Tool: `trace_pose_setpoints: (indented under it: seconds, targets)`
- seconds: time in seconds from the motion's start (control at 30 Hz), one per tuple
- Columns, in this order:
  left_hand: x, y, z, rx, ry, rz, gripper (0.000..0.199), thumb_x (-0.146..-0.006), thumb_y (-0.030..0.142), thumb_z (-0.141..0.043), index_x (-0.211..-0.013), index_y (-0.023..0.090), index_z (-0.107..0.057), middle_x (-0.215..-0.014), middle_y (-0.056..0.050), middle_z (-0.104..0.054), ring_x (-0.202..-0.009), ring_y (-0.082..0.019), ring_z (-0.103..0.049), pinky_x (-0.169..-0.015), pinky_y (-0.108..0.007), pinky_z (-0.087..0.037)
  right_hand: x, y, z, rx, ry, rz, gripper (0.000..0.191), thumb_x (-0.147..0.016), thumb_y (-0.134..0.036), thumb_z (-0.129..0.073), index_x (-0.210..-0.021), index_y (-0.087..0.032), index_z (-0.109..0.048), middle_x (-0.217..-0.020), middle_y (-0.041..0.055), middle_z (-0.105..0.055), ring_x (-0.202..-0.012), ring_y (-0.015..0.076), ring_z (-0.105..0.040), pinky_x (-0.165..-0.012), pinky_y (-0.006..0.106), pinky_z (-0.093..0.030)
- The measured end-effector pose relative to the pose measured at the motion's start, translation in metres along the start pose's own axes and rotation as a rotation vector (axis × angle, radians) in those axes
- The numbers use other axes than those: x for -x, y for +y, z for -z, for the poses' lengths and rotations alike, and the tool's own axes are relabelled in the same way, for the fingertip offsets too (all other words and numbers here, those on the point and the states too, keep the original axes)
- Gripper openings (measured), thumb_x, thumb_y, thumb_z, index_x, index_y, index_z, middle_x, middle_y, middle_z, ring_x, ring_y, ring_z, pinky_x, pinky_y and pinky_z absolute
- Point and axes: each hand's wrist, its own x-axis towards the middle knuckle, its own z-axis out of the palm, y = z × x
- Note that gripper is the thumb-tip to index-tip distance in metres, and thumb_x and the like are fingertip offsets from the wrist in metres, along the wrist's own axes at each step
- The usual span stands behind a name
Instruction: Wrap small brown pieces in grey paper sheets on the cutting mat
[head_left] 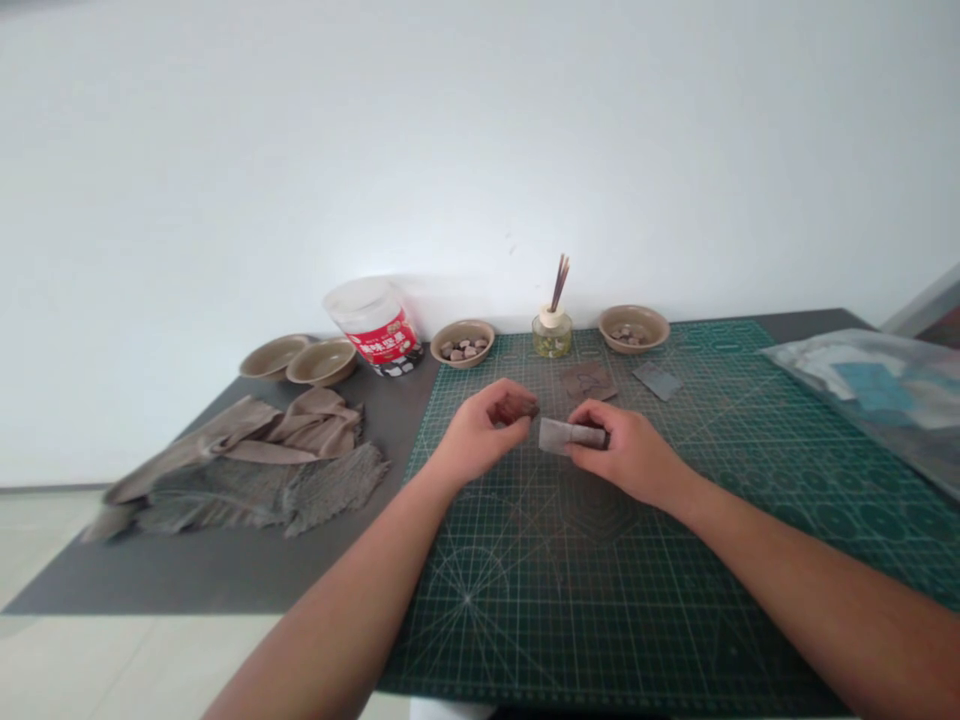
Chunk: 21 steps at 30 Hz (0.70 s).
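Note:
Above the green cutting mat point(510, 600), my left hand point(484, 425) is closed in a pinch. A small dark piece point(533, 409), perhaps a stone, shows at its fingertips. Close beside it, my right hand point(626, 450) grips a flat grey rectangular piece point(555, 436) between thumb and fingers. Its free end points left towards the dark piece, and the fingers cover the other end. Beyond the hands, a brown square point(589, 382) with a dark mark and a grey rectangular sheet point(658, 380) lie on the mat.
Along the wall stand a bowl of stones point(463, 345), a reed diffuser point(552, 330), another bowl point(634, 330) with small pieces, and a red-labelled plastic tub point(375, 330). Two brown bowls point(322, 363) and crumpled cloths point(262, 470) are left. A clear plastic bag point(877, 390) lies right.

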Motion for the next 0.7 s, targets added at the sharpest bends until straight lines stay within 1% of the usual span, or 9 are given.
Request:
trace_pose_setpoints:
  seconds: [0.1,0.2,0.27,0.4,0.47,0.57,0.63,0.7]
  targets:
    - [-0.0005,0.0001,-0.0008,0.063,-0.009,0.024,0.025,-0.083,0.022,-0.068,-0.107,0.018,-0.065,-0.088,-0.003,-0.069,-0.078,-0.015,-0.065,-0.071,-0.027,-0.05,-0.0004,-0.0004,0.0015,-0.006,0.014,-0.017,0.014,-0.079,-0.027,-0.071,-0.092,-0.023,-0.066,-0.082,-0.0017,-0.071,-0.074,0.0177,-0.063,-0.068,0.028,-0.044]
    - [-0.0014,0.0004,-0.0018,0.061,0.006,0.047,0.024,-0.083,0.028,-0.071,-0.104,0.017,-0.066,-0.088,-0.004,-0.07,-0.078,-0.016,-0.066,-0.071,-0.028,-0.051,-0.0009,-0.0012,0.0017,0.034,-0.035,-0.031,0.008,-0.081,-0.029,-0.069,-0.086,-0.022,-0.068,-0.074,-0.0027,-0.068,-0.068,0.0164,-0.061,-0.064,0.027,-0.041]
    - [-0.0021,0.0006,-0.0021,0.05,0.02,0.054,0.023,-0.083,0.03,-0.072,-0.101,0.018,-0.066,-0.086,-0.003,-0.07,-0.076,-0.015,-0.065,-0.07,-0.027,-0.051,-0.0013,-0.0016,0.0018,0.04,-0.019,-0.04,0.008,-0.084,-0.03,-0.067,-0.083,-0.022,-0.067,-0.071,-0.0033,-0.066,-0.066,0.0152,-0.059,-0.062,0.027,-0.04]
    - [-0.0029,-0.0005,-0.0019,0.019,0.049,0.051,0.02,-0.081,0.029,-0.073,-0.096,0.018,-0.065,-0.084,-0.001,-0.067,-0.075,-0.014,-0.063,-0.069,-0.026,-0.05,-0.0015,-0.0027,0.0024,0.061,-0.003,-0.032,0.009,-0.083,-0.029,-0.067,-0.08,-0.022,-0.064,-0.07,-0.0041,-0.063,-0.064,0.0144,-0.056,-0.061,0.027,-0.038]
    - [-0.0023,-0.0012,-0.0022,-0.007,0.039,0.049,0.02,-0.08,0.028,-0.074,-0.094,0.018,-0.064,-0.083,-0.001,-0.066,-0.073,-0.013,-0.061,-0.068,-0.026,-0.049,-0.0012,-0.0036,0.0025,0.054,0.003,-0.018,0.008,-0.083,-0.028,-0.066,-0.08,-0.022,-0.062,-0.069,-0.0041,-0.063,-0.064,0.0146,-0.056,-0.062,0.027,-0.038]
    - [-0.0004,-0.0009,-0.0038,-0.028,0.003,0.056,0.021,-0.08,0.028,-0.074,-0.094,0.018,-0.062,-0.078,0.001,-0.062,-0.068,-0.012,-0.058,-0.064,-0.024,-0.047,-0.0012,-0.0032,0.0022,-0.089,0.032,-0.032,0.005,-0.083,-0.025,-0.063,-0.087,-0.023,-0.062,-0.079,-0.0019,-0.067,-0.072,0.0171,-0.061,-0.066,0.028,-0.043]
    - [0.0009,0.0007,-0.0052,-0.019,-0.023,0.057,0.021,-0.082,0.03,-0.073,-0.094,0.018,-0.062,-0.076,0.002,-0.061,-0.066,-0.011,-0.056,-0.062,-0.024,-0.045,-0.0016,-0.001,0.0015,-0.254,0.014,-0.071,0.006,-0.084,-0.024,-0.06,-0.091,-0.023,-0.059,-0.086,-0.0002,-0.069,-0.076,0.0188,-0.064,-0.069,0.029,-0.046]
    - [0.0017,0.003,-0.0067,0.007,-0.052,0.056,0.02,-0.083,0.03,-0.073,-0.095,0.018,-0.062,-0.076,0.002,-0.06,-0.066,-0.011,-0.055,-0.062,-0.024,-0.044,-0.0021,0.0017,0.0004,-0.371,-0.01,-0.101,0.005,-0.085,-0.023,-0.058,-0.091,-0.023,-0.058,-0.088,0.0003,-0.068,-0.078,0.0191,-0.064,-0.07,0.029,-0.047]
